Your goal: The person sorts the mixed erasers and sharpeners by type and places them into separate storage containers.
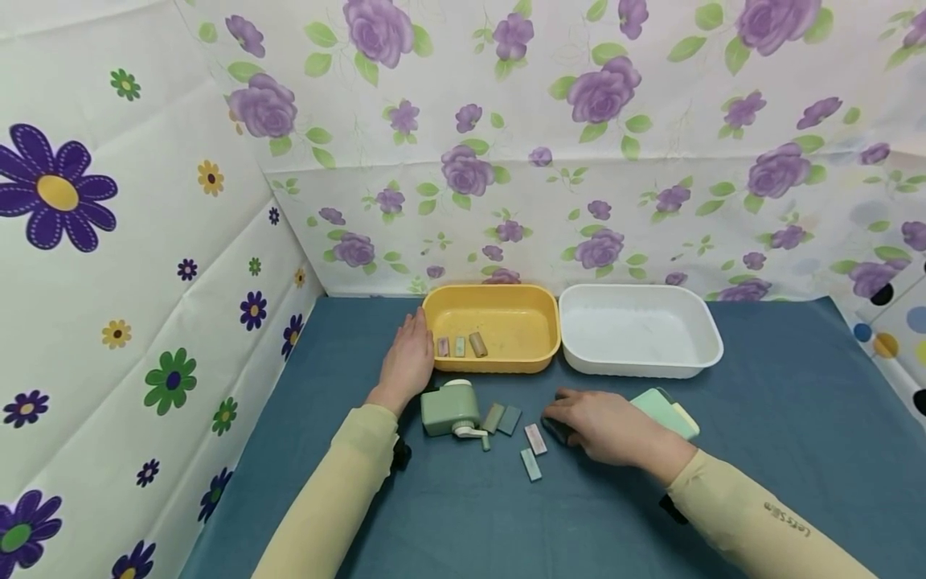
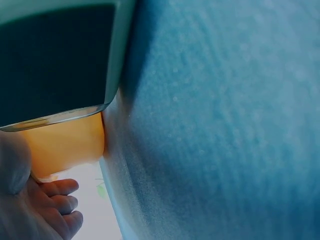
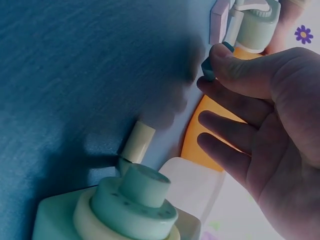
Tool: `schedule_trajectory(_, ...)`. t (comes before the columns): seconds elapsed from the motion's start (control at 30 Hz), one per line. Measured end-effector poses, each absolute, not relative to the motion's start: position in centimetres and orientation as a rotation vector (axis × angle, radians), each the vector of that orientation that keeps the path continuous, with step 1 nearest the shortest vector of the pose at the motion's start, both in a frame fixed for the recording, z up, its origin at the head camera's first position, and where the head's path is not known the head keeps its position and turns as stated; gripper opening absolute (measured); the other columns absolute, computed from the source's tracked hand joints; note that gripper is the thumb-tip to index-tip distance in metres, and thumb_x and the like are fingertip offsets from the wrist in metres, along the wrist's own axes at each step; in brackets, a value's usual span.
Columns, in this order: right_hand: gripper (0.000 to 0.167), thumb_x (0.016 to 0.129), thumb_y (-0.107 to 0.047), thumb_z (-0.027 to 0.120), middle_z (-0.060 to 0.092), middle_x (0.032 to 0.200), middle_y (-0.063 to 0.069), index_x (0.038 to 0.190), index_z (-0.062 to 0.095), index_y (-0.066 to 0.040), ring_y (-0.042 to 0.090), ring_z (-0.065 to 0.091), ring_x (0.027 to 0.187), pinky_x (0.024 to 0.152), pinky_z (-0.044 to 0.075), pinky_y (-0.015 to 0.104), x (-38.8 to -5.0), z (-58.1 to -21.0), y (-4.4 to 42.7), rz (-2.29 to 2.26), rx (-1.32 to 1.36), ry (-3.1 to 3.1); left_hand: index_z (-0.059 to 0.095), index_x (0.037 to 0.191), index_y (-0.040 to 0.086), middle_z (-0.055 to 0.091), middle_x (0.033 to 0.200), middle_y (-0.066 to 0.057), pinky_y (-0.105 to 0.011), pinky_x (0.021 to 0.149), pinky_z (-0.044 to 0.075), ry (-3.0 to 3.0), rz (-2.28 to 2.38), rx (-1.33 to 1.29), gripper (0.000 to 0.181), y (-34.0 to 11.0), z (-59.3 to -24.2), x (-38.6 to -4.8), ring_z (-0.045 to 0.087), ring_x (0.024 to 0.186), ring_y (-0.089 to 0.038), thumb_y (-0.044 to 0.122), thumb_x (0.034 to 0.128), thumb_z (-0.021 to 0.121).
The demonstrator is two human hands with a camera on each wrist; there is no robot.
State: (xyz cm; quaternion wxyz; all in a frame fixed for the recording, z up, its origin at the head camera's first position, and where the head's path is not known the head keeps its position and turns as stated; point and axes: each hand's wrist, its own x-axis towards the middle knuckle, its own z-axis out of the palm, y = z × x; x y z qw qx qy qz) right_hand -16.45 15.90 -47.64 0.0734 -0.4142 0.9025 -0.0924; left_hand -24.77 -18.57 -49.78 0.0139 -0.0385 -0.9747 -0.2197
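Observation:
My left hand (image 1: 408, 358) rests against the left wall of the yellow tray (image 1: 514, 366), fingers straight; in the left wrist view its fingers (image 2: 62, 202) are beside the tray (image 2: 70, 147). Between thumb and index finger my right hand (image 1: 600, 422) pinches a small dark teal block (image 3: 206, 69); the other fingers are spread. Left of this hand lie a pink block (image 1: 535, 439), a pale green block (image 1: 531, 465), a blue-grey block (image 1: 510, 420) and an olive block (image 1: 493, 418). Inside the yellow tray are a pink, a pale green and a tan block (image 1: 478, 345).
A green container with a white crank (image 1: 447, 410) stands before the yellow tray. The white tray (image 1: 640, 368) touches that tray's right side. A mint-green object with a pale yellow part (image 1: 660, 408) lies behind my right wrist. Flowered cloth walls rise at the back and left.

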Motion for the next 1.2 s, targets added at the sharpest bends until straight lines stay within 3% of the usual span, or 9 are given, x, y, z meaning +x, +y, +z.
schedule_trajectory(0.33,0.047,0.087,-0.005,0.088,0.073,0.134,0.008,0.131,0.073,-0.015,0.038,0.064,0.133,0.1,0.059,0.057,-16.9,-47.0,15.5,-0.329,-1.348,2.729,0.019,0.169,-0.003,0.032,0.172,-0.021,-0.049,0.132,0.019,-3.022,-0.681,-0.128,0.059,-18.6,-49.9,-24.8,0.022,0.162,-0.034,0.022,0.1189,0.034)
schedule_trajectory(0.57,0.05,0.087,-0.005,0.089,0.075,0.131,0.009,0.134,0.073,-0.01,0.04,0.063,0.134,0.101,0.058,0.056,-17.2,-46.6,15.3,-0.392,-1.369,2.767,0.018,0.17,-0.003,0.031,0.172,-0.02,-0.048,0.132,0.018,-3.028,-0.685,-0.12,0.059,-18.6,-50.0,-24.7,0.02,0.162,-0.033,0.023,0.1192,0.033)
schedule_trajectory(0.8,0.053,0.091,-0.008,0.086,0.071,0.139,0.009,0.141,0.07,-0.009,0.036,0.058,0.14,0.1,0.059,0.052,-17.4,-45.5,14.9,-0.442,-1.284,2.809,0.019,0.169,-0.003,0.031,0.172,-0.021,-0.048,0.132,0.019,-3.022,-0.695,-0.125,0.058,-18.6,-49.8,-24.7,0.021,0.162,-0.034,0.022,0.119,0.034)
schedule_trajectory(1.03,0.053,0.091,-0.011,0.087,0.066,0.145,0.015,0.141,0.07,-0.009,0.031,0.066,0.131,0.094,0.062,0.049,-17.9,-44.5,14.6,-0.457,-1.269,2.859,0.019,0.169,-0.004,0.032,0.171,-0.022,-0.048,0.132,0.02,-3.017,-0.693,-0.123,0.058,-18.5,-49.7,-24.6,0.022,0.162,-0.034,0.021,0.1188,0.035)
schedule_trajectory(1.2,0.056,0.091,-0.011,0.087,0.065,0.148,0.014,0.144,0.068,-0.011,0.032,0.064,0.134,0.098,0.06,0.05,-18.2,-43.9,14.7,-0.531,-1.24,2.869,0.019,0.169,-0.004,0.033,0.171,-0.022,-0.048,0.132,0.02,-3.019,-0.68,-0.128,0.058,-18.5,-49.8,-24.7,0.022,0.162,-0.034,0.022,0.1189,0.034)
